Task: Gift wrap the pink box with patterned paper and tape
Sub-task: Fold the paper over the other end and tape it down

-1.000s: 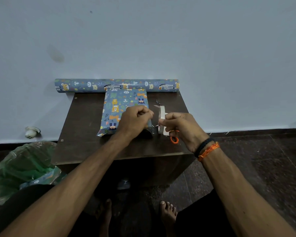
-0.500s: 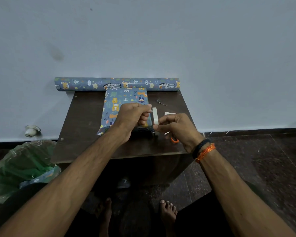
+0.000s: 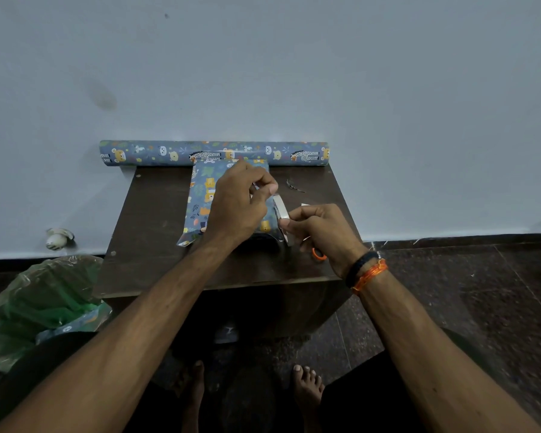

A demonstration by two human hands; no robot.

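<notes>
Right hand grip: the right hand [image 3: 322, 232] has its thumb and fingers curled round a white roll of adhesive tape [image 3: 282, 215], held on edge just above the table.
Left hand grip: the left hand [image 3: 238, 201] pinches the free end of the tape between thumb and forefinger, up and to the left of the roll; a short strip runs between the two hands.
Under the left hand: the box wrapped in blue animal-patterned paper [image 3: 202, 198] lies flat beneath the left hand and wrist, its near end of paper loose and sticking out to the lower left of the grip. No pink shows through the wrapping.
Beside the right hand: an orange scissor handle [image 3: 319, 255] peeks out below the right palm; the blades are hidden.
Right wrist: a black band and orange threads [image 3: 367, 273].
Beyond the grips: a long roll of the same blue patterned paper [image 3: 213, 153] lies along the far edge, against the wall, touching the far end of the box.
Support: a dark brown wooden table [image 3: 156, 239].
Far left of the grips: a bin lined with a green plastic bag [image 3: 41, 307] on the floor.
</notes>
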